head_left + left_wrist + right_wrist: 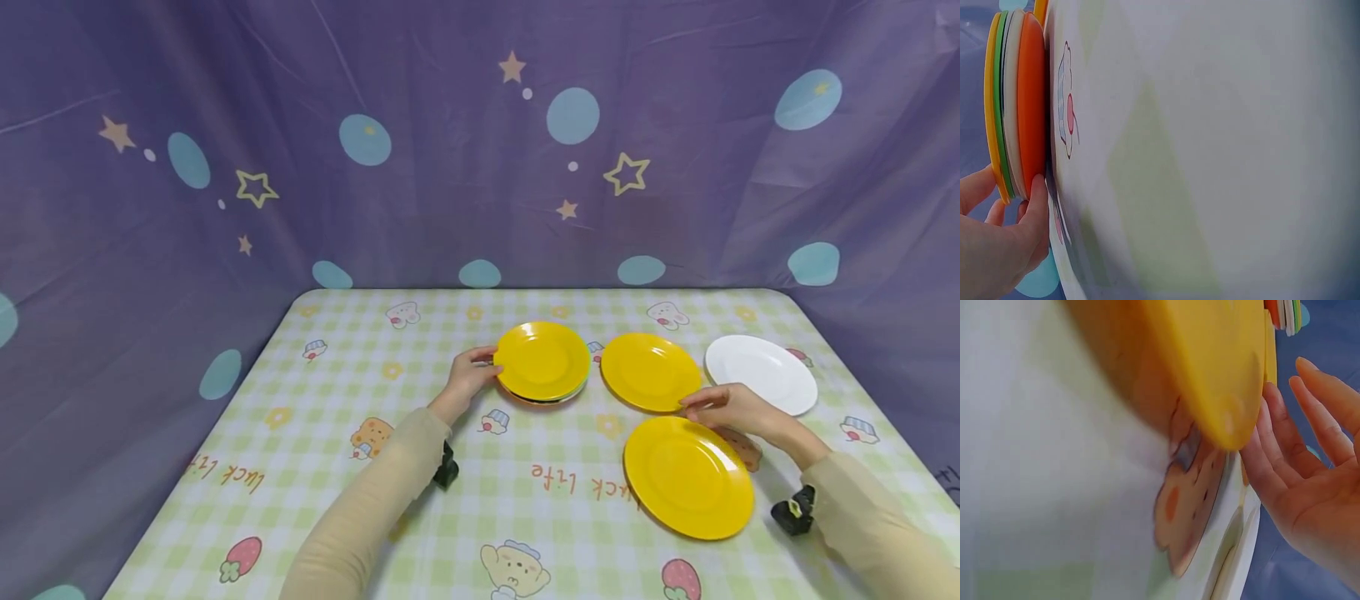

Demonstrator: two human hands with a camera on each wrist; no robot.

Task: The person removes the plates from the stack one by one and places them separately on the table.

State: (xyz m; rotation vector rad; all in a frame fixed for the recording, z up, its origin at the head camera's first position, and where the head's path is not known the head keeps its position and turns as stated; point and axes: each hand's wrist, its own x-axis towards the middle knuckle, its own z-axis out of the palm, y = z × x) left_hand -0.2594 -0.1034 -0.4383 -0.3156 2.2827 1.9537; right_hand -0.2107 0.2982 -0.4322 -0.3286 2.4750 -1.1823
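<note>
A stack of plates stands left of the other plates, with a yellow plate on top. Its layered edge in the left wrist view shows yellow, green, whitish and orange at the bottom. My left hand pinches the left edge of this stack, digits on both the yellow top and the orange bottom. Fairly straight fingers of my right hand lie at the near right rim of the middle yellow plate. Just below that hand lies a larger yellow plate, large in the right wrist view.
A white plate lies at the right, behind my right hand. Everything rests on a table with a green checked cloth printed with cartoon figures. A purple curtain with stars hangs behind the table's far edge.
</note>
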